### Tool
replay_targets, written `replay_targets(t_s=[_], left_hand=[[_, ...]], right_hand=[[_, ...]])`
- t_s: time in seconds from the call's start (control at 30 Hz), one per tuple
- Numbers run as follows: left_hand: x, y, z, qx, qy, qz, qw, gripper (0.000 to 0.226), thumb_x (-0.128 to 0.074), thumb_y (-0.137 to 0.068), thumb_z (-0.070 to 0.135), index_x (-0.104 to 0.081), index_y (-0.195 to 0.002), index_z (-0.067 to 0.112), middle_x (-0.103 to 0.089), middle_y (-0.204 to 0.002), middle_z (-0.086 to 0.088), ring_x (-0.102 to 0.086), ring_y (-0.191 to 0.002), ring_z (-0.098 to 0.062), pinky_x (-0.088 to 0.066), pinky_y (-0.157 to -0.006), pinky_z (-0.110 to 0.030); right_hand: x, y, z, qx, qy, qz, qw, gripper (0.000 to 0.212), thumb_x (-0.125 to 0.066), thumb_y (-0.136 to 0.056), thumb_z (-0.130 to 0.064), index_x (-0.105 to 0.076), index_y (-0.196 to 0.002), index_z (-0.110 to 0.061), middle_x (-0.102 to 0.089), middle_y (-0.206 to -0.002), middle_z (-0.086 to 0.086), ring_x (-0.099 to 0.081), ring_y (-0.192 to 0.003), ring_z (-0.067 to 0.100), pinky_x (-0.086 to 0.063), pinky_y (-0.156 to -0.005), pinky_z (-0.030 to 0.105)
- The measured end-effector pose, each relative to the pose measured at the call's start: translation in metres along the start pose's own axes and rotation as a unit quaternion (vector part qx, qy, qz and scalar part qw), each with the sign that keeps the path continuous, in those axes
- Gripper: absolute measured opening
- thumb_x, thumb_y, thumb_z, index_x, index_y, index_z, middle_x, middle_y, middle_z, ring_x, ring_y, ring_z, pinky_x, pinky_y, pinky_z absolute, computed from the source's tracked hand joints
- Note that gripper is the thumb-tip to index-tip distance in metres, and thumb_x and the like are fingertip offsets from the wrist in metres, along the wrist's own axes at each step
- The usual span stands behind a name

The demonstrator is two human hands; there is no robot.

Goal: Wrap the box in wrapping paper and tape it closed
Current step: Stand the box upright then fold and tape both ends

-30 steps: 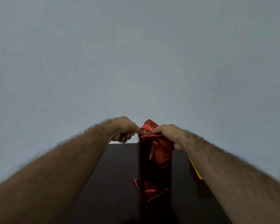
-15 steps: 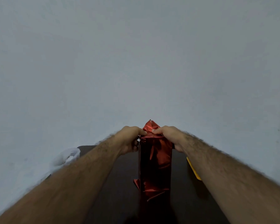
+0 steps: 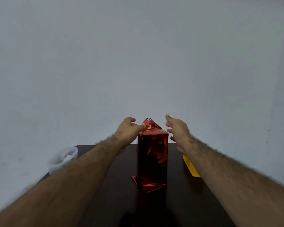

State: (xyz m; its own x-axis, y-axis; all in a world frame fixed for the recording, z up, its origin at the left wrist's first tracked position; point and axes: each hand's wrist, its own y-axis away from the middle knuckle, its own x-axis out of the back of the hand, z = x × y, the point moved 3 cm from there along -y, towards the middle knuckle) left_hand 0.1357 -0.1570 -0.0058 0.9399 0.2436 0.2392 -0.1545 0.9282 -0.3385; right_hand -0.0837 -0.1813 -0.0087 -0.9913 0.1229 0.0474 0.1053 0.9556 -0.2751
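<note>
right hand point(image 3: 177, 128) released paper flap point(image 3: 150, 124), left hand point(image 3: 128, 130) touching

A dark, glossy table point(image 3: 115, 185) carries a tall box point(image 3: 152, 158) wrapped in shiny red paper, standing upright near its middle. A whitish translucent container point(image 3: 62, 158) sits at the table's left edge, and a flat yellow object point(image 3: 190, 166) lies toward the right.

Your forearms run off bottom frame edge, both blurred near camera. Left hand point(image 3: 128, 131) hides upper left corner of box point(image 3: 152, 159). Yellow object point(image 3: 190, 167) half covered by your right forearm; cannot tell what it is. White container point(image 3: 62, 158) blurred, contents unreadable. Table point(image 3: 179, 202) front edge cut off.
</note>
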Motion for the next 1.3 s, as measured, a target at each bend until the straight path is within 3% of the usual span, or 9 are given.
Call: replay_targets(t_s=[0.2,0.3,0.47,0.57,0.67,0.77,0.83,1.03,1.3], left_hand=[[-0.005,0.01,0.003,0.009,-0.026,0.048,0.998,0.051,-0.084,-0.084,0.016,-0.06,-0.129,0.012,-0.074,-0.103,-0.002,-0.07,-0.097,-0.014,-0.051,-0.07,-0.026],[-0.008,0.019,0.006,0.009,-0.026,0.072,0.997,0.048,-0.086,-0.081,0.019,-0.059,-0.121,0.014,-0.071,-0.102,-0.002,-0.07,-0.089,-0.014,-0.05,-0.063,-0.024],[-0.01,0.031,0.012,0.037,0.068,0.045,0.996,0.036,-0.079,-0.086,0.03,-0.066,-0.105,0.003,-0.077,-0.093,-0.012,-0.072,-0.072,-0.019,-0.06,-0.064,-0.035],[-0.008,0.04,0.02,0.028,0.122,0.045,0.991,0.018,-0.067,-0.092,0.01,-0.066,-0.103,-0.004,-0.071,-0.077,-0.013,-0.064,-0.058,-0.021,-0.054,-0.056,-0.032],[0.012,0.034,0.017,-0.02,0.052,0.105,0.993,0.036,-0.068,-0.083,0.007,-0.062,-0.117,0.017,-0.064,-0.103,-0.001,-0.063,-0.088,-0.018,-0.048,-0.069,-0.031],[0.022,0.024,0.013,-0.055,0.003,-0.071,0.996,0.067,-0.078,-0.08,0.0,-0.062,-0.133,0.037,-0.058,-0.138,0.01,-0.056,-0.125,-0.014,-0.049,-0.087,-0.032],[0.023,0.022,0.015,-0.089,-0.042,-0.147,0.984,0.06,-0.088,-0.079,0.005,-0.072,-0.124,0.041,-0.061,-0.141,0.016,-0.048,-0.137,-0.006,-0.045,-0.101,-0.033],[0.009,0.015,0.032,-0.147,-0.05,-0.209,0.966,0.004,-0.083,-0.09,0.01,-0.081,-0.093,0.013,-0.079,-0.093,-0.003,-0.073,-0.091,-0.012,-0.056,-0.087,-0.03],[0.003,0.013,0.03,-0.127,-0.041,-0.14,0.981,0.021,-0.083,-0.092,0.024,-0.078,-0.087,0.004,-0.068,-0.078,-0.009,-0.06,-0.073,-0.015,-0.052,-0.071,-0.03]], right_hand=[[-0.002,0.03,-0.005,0.234,0.254,0.044,0.937,0.031,-0.085,-0.078,-0.057,-0.073,-0.094,-0.033,-0.061,-0.093,-0.008,-0.058,-0.086,0.004,-0.04,-0.069,0.019],[-0.01,0.039,-0.007,0.24,0.293,0.026,0.925,0.053,-0.072,-0.07,-0.083,-0.077,-0.09,-0.034,-0.064,-0.096,-0.01,-0.061,-0.089,0.003,-0.048,-0.076,0.025],[-0.015,0.041,-0.012,0.145,0.356,-0.064,0.921,0.109,-0.058,-0.038,-0.11,-0.07,-0.12,-0.038,-0.068,-0.115,-0.017,-0.064,-0.11,0.012,-0.053,-0.101,0.044],[-0.015,0.041,-0.014,0.147,0.334,-0.115,0.924,0.082,-0.084,-0.05,-0.083,-0.071,-0.116,-0.037,-0.073,-0.109,-0.015,-0.069,-0.102,0.011,-0.059,-0.095,0.046],[-0.012,0.037,-0.015,0.153,0.294,-0.167,0.928,0.06,-0.092,-0.058,-0.045,-0.072,-0.115,-0.037,-0.074,-0.106,-0.012,-0.072,-0.097,0.009,-0.063,-0.091,0.045],[-0.008,0.035,-0.018,0.164,0.273,-0.228,0.92,0.067,-0.091,-0.056,-0.033,-0.07,-0.119,-0.041,-0.073,-0.114,-0.011,-0.071,-0.104,0.01,-0.061,-0.095,0.04],[-0.004,0.033,-0.022,0.182,0.304,-0.235,0.905,0.077,-0.095,-0.053,-0.035,-0.066,-0.123,-0.043,-0.065,-0.123,-0.012,-0.065,-0.11,0.009,-0.059,-0.093,0.035],[0.006,0.025,-0.033,0.176,0.305,-0.233,0.907,0.096,-0.105,-0.051,-0.015,-0.058,-0.131,-0.039,-0.062,-0.122,-0.009,-0.069,-0.109,0.013,-0.065,-0.085,0.038],[0.012,0.023,-0.031,0.123,0.154,-0.099,0.975,0.015,-0.088,-0.086,-0.022,-0.082,-0.084,-0.009,-0.078,-0.086,0.015,-0.07,-0.079,0.018,-0.057,-0.072,0.035]])
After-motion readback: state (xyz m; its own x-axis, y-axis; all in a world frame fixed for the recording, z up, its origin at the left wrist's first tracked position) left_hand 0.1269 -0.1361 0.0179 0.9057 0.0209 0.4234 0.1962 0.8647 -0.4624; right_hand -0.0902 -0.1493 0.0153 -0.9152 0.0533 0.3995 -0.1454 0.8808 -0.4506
